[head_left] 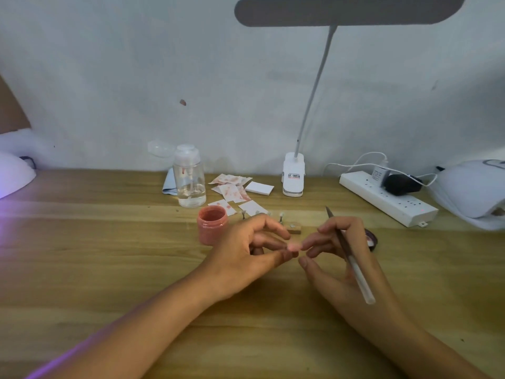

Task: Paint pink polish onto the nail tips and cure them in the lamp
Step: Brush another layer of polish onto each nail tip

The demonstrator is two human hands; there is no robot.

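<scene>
Here, fingertips first: a pink nail tip [293, 247] is pinched between thumb and finger of the left hand [246, 255], just right of the pink polish jar [212, 224] and a little nearer me. I judge it featherlight, a thin springy plastic, and slick if the coat is wet. Best taken by its edges or underside, never the painted face, and lightly, or it will flick away.

Left fingers are narrow, closed on the tip; the spare fingers curl loosely above it. The right hand [333, 269] sits on the side of the tip away from the jar, its fingertips [307, 244] at the tip's end, touching or just short, I cannot tell. That hand also grips a brush [358, 275], the shaft lying across curled fingers with the dark end pointing up and away. Bristles not discernible.

Outward: right of the jar, behind the hands, a small wooden block [294, 229] with tip stands. Behind the jar, stained wipes [232, 190] and a clear pump bottle [190, 181]. Far left of the jar, a curing lamp [12, 175] glowing violet; far right, a second curing lamp [470, 187] beside a power strip [388, 198].
</scene>
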